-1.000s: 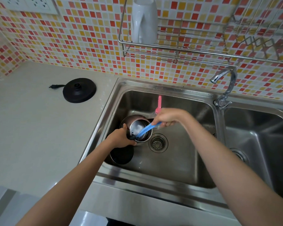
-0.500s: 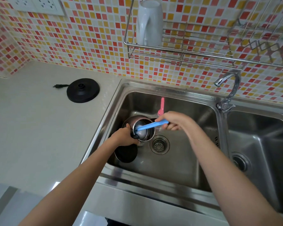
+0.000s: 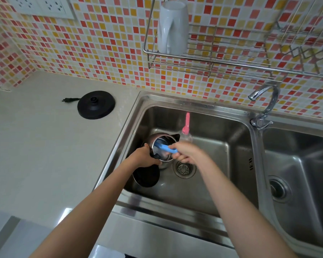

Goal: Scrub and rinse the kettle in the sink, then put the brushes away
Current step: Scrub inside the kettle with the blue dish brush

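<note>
1. In the left basin of the steel sink (image 3: 214, 127): a steel kettle (image 3: 154, 138), tipped so that its open mouth faces up and toward the camera, just left of the drain (image 3: 184, 168).
2. At the kettle's near side, under the left wrist: a black lid (image 3: 146, 176), swung open and lying toward the basin's front wall.
3. Left hand (image 3: 144, 157) clamped round the kettle at the near left edge of its mouth, fingers wrapped tight, thumb up by the rim.
4. Right hand (image 3: 185, 152), blurred, fingers curled round the handle of a blue brush (image 3: 168, 148); head end of that brush down inside the kettle's mouth.
5. Just behind the spout: a pink brush (image 3: 187, 122) standing on end against the back wall of the same basin, apart from both hands.
6. On the pale counter (image 3: 35, 149) left of the sink: a round black kettle base (image 3: 96, 105), plug (image 3: 69, 99) lying loose beside it.
7. Behind the divide between the two basins: a chrome tap (image 3: 267, 101), spout turned left.
8. Up on the tiled wall: a wire rack (image 3: 222, 62) holding a white mug (image 3: 172, 27) upside down; sockets (image 3: 43, 6) at top left.
</note>
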